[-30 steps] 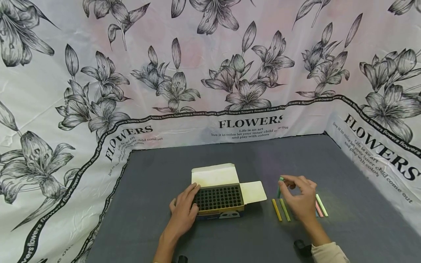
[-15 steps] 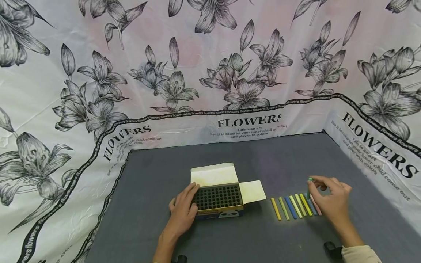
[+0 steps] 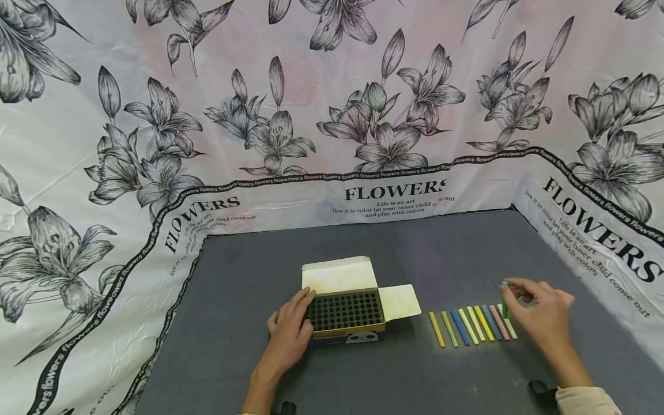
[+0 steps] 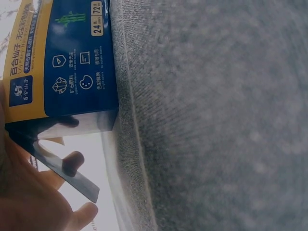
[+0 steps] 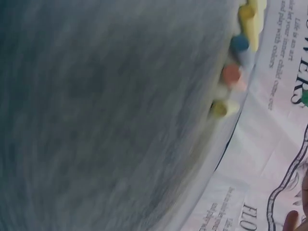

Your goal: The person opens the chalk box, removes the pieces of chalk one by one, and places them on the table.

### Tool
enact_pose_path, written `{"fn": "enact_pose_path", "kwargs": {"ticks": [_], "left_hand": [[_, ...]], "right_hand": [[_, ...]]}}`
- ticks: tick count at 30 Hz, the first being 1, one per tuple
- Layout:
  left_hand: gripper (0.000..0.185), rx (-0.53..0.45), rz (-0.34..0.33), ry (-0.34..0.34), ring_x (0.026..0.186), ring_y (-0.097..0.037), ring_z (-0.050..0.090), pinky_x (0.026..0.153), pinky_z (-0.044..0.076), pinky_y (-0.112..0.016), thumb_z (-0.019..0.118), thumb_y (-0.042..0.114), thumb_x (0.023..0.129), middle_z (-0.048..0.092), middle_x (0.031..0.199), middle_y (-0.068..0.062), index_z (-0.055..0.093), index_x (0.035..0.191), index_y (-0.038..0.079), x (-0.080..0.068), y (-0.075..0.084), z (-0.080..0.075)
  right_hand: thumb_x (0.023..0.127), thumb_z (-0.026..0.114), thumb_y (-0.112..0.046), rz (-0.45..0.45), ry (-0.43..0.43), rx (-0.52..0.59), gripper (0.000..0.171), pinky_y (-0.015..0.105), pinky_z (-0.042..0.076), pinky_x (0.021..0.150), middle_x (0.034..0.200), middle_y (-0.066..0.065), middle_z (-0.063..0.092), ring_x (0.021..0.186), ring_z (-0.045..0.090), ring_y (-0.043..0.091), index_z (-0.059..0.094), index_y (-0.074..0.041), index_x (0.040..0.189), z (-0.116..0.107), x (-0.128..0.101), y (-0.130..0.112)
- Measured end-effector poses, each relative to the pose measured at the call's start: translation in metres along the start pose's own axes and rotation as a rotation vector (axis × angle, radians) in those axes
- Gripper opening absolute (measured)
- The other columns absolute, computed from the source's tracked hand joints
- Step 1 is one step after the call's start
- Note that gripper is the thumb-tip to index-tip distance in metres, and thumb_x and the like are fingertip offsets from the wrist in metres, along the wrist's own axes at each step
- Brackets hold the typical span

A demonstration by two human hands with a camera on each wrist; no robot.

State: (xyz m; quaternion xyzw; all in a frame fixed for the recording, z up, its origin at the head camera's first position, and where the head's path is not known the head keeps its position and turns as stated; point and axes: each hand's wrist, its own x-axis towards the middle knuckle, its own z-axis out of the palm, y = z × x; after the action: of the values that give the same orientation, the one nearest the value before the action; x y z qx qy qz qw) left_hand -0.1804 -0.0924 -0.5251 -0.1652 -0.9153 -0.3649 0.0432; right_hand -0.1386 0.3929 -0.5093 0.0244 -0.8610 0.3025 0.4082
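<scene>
In the head view a chalk box in yellow and dark blue stands with its lid flaps folded out. A black insert with rows of holes fills it. My left hand holds the box's left end, the thumb near the front corner and the fingers at the back. My right hand pinches a green chalk stick upright between thumb and fingertips, at the right end of a row of coloured sticks. A white-green chalk stick lies just behind it. In the right wrist view only fingertips show at the right edge.
Several chalk sticks, among them an orange one and a blue one, lie side by side on the grey tabletop. The box's right flap sticks out toward them. A flower-printed sheet hangs around the back and sides.
My right hand has carried the green chalk stick rightward over the row, from its left part to its right end. The left hand has stayed on the box.
</scene>
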Motion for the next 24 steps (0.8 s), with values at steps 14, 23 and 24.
{"fn": "enact_pose_path", "kwargs": {"ticks": [14, 23, 24], "left_hand": [[0.056, 0.006, 0.001, 0.004, 0.146, -0.042, 0.036, 0.108, 0.013, -0.078, 0.044, 0.01, 0.1, 0.038, 0.163, -0.005, 0.045, 0.155, 0.019, 0.0, -0.001, 0.001], [0.056, -0.005, 0.009, -0.002, 0.146, -0.043, 0.035, 0.108, 0.012, -0.078, 0.043, 0.009, 0.101, 0.037, 0.164, -0.005, 0.044, 0.156, 0.02, 0.0, -0.001, 0.0], [0.056, -0.007, 0.005, -0.006, 0.147, -0.042, 0.035, 0.108, 0.011, -0.078, 0.043, 0.01, 0.101, 0.036, 0.164, -0.005, 0.044, 0.156, 0.02, 0.0, -0.001, -0.001]], "right_hand": [[0.096, 0.068, -0.027, 0.272, -0.552, -0.325, 0.028, 0.064, 0.022, 0.076, 0.085, 0.017, 0.077, 0.085, 0.062, 0.047, 0.076, -0.002, 0.105, -0.022, 0.003, 0.016], [0.098, 0.061, -0.029, 0.323, -0.742, -0.391, 0.036, 0.06, 0.025, 0.072, 0.095, 0.022, 0.075, 0.074, 0.061, 0.031, 0.074, 0.001, 0.112, -0.02, 0.009, 0.028], [0.098, 0.061, -0.028, 0.321, -0.75, -0.394, 0.035, 0.061, 0.026, 0.071, 0.095, 0.022, 0.075, 0.072, 0.061, 0.029, 0.074, 0.001, 0.112, -0.019, 0.009, 0.03]]}}
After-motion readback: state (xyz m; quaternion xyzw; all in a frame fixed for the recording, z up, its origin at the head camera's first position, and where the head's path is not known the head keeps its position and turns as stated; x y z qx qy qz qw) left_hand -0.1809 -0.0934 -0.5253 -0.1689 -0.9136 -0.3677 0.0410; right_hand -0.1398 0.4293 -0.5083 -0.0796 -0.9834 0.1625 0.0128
